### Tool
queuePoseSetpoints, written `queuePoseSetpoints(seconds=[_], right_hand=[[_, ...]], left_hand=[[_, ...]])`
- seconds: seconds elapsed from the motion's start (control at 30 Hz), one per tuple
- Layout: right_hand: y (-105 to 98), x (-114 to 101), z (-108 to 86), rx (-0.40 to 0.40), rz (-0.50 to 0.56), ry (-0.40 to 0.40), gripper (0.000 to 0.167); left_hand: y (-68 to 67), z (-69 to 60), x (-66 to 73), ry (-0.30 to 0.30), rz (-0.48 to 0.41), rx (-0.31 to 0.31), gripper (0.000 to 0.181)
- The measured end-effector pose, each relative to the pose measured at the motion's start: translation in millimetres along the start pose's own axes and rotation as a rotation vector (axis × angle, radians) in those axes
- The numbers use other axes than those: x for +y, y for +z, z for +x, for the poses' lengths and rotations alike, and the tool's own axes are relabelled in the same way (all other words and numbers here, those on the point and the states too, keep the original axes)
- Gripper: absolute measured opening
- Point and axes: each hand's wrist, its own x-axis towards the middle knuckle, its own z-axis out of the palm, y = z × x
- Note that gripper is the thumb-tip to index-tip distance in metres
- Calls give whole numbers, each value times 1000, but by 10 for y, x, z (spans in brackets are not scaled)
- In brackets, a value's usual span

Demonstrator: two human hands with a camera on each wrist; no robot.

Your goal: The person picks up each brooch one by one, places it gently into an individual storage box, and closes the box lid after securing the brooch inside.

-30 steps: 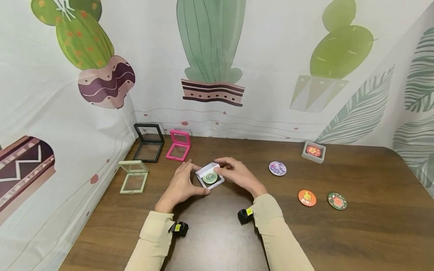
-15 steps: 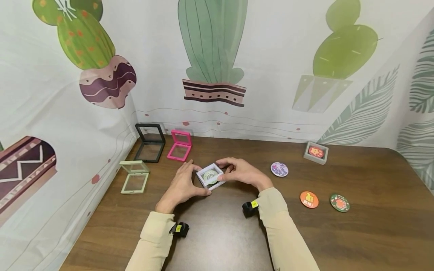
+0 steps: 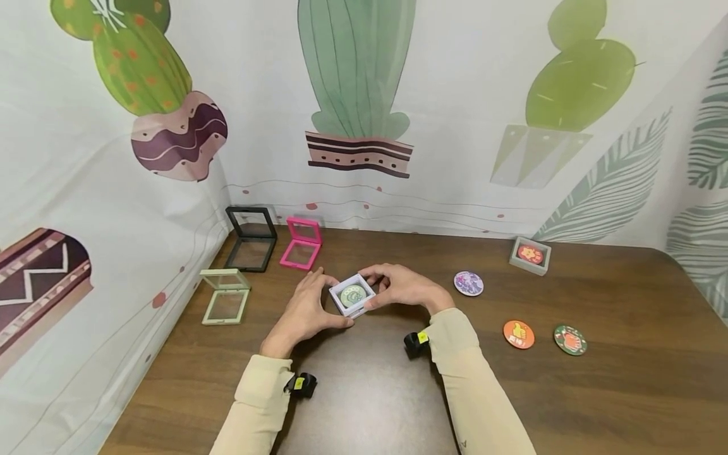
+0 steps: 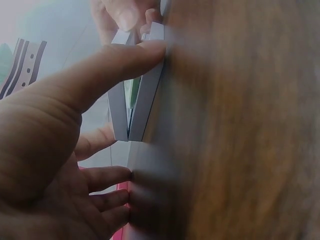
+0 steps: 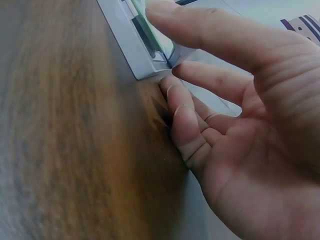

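A small white hinged display case (image 3: 359, 309) with clear film stands on the table between both hands, a round green badge (image 3: 352, 296) inside it. In the left wrist view the two halves of the case (image 4: 147, 95) form a narrow V, so its lid is nearly down. My left hand (image 3: 304, 313) holds the case at its left side, thumb along the near edge and index finger at the far corner. From the right, my right hand (image 3: 405, 287) pinches the case, its thumb on the lid's near edge and its index finger at the far side. The badge's lower part is hidden.
Open empty cases in black (image 3: 250, 253), pink (image 3: 301, 254) and pale green (image 3: 225, 308) stand at the left. Purple (image 3: 468, 284), orange (image 3: 519, 334) and dark green (image 3: 570, 340) badges lie at the right. A grey case (image 3: 530, 256) with a red badge is farther back.
The white case's lid has come down over the green badge, from raised to nearly level. My right thumb has moved with it toward the near edge; my left hand has stayed in place.
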Motion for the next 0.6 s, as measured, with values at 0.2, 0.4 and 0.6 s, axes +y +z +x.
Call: queuePoseSetpoints(seconds=[0.2, 0.4, 0.6], right_hand=[[19, -21, -2, 4, 13, 1, 65], [43, -35, -8, 11, 44, 13, 64], [60, -51, -8, 20, 42, 30, 66]], left_hand=[[-8, -6, -4, -21, 29, -14, 77], [-17, -11, -3, -34, 20, -35, 79], [-22, -8, 4, -42, 12, -35, 74]])
